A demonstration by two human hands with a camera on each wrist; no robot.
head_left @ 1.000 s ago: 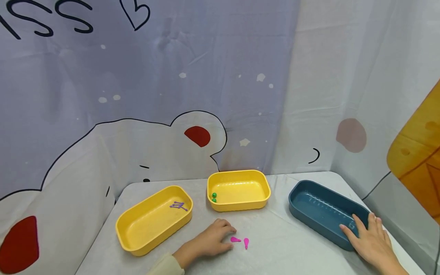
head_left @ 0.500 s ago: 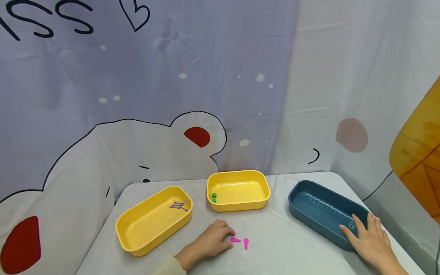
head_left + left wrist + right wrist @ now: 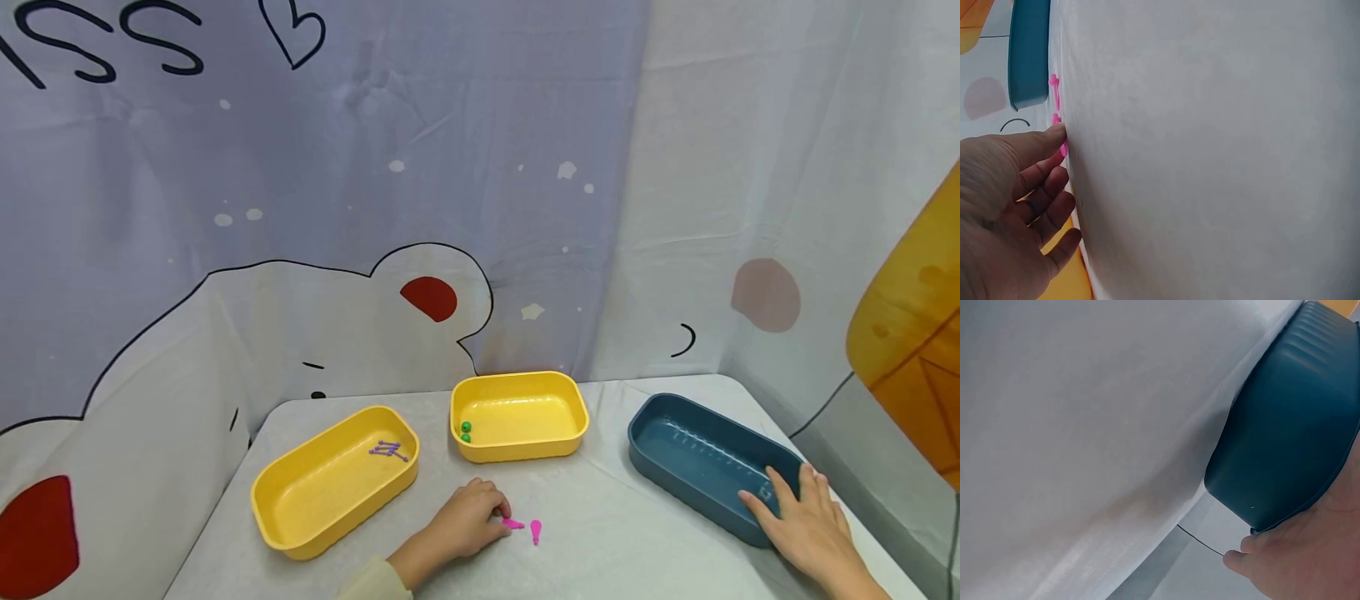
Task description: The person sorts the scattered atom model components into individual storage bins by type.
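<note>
My left hand (image 3: 467, 521) pinches a small pink bulb-shaped piece (image 3: 513, 524) on the white table between thumb and index finger; the left wrist view shows the thumb (image 3: 1044, 142) covering part of it, with the other fingers loosely bent. Just right of it lies a second pink piece (image 3: 536, 531) of the same shape, narrow end toward me. At the far right my right hand (image 3: 813, 529) rests with spread, relaxed fingers over the near end of a dark blue tray (image 3: 697, 454). Its thumb and index finger reach over the rim.
A yellow tray (image 3: 315, 500) at the left holds several thin purple sticks (image 3: 386, 450). Behind the hands, a second yellow tray (image 3: 525, 412) holds green beads (image 3: 466, 427) at its left side. A printed curtain (image 3: 525, 208) hangs close behind the table.
My left hand has shifted slightly right, and its thumb and index finger have come together on the nearer pink piece. The right hand stays on the blue tray.
</note>
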